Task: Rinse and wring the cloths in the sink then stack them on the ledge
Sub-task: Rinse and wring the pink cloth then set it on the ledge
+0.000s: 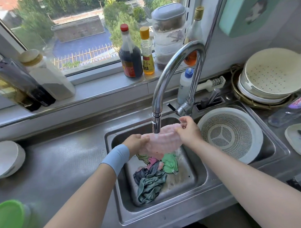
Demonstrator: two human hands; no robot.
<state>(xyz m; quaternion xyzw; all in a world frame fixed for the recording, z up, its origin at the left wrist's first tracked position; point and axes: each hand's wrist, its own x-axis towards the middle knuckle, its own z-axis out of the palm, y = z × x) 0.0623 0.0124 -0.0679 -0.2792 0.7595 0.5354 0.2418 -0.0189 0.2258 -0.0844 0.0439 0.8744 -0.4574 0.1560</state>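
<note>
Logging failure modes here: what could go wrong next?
1. The pink cloth, held by the left hand and right hand right under the faucet spout, may splash the counter.
2. The cloth pile in the sink may slow draining.
3. The window ledge is crowded; stacking there could topple the dark sauce bottle.

One wide-angle camera, worn on the head, looks forward and steeply down over a steel sink [171,215], close enough that both forearms run in from the near edge. The left hand [136,141] and right hand [187,130], gripping a pink cloth [162,143] under the tap [162,72], sit mid-frame. The window ledge [100,92] crosses the far side; straight lines bow toward the left and right edges.
</note>
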